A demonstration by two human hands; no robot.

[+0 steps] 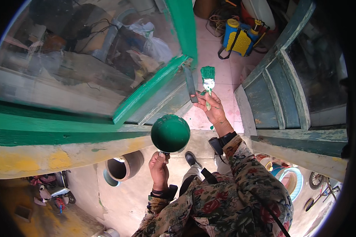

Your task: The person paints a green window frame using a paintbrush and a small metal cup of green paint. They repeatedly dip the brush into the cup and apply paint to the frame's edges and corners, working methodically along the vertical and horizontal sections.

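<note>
My left hand (159,173) is closed on the handle of a round paint pot (170,133), whose inside is coated with green paint. In my right hand (213,108) a paintbrush (208,81) stands upright, its bristles up and loaded with green, its ferrule pale and smeared. The fingertips of that hand are close to the narrow grey edge (190,83) of a door leaf; whether they touch it I cannot tell. Fresh green covers the leaf's rail (150,91) and upright, while its lower panel (156,104) is bare grey-blue wood.
A second, worn grey-blue door leaf (279,91) stands at the right. Beyond the doorway, a blue and yellow backpack sprayer (239,37) sits on pink tiles. A brown jar (125,166) is below left, a blue-rimmed tub (290,179) at right. Green drips spot the floor.
</note>
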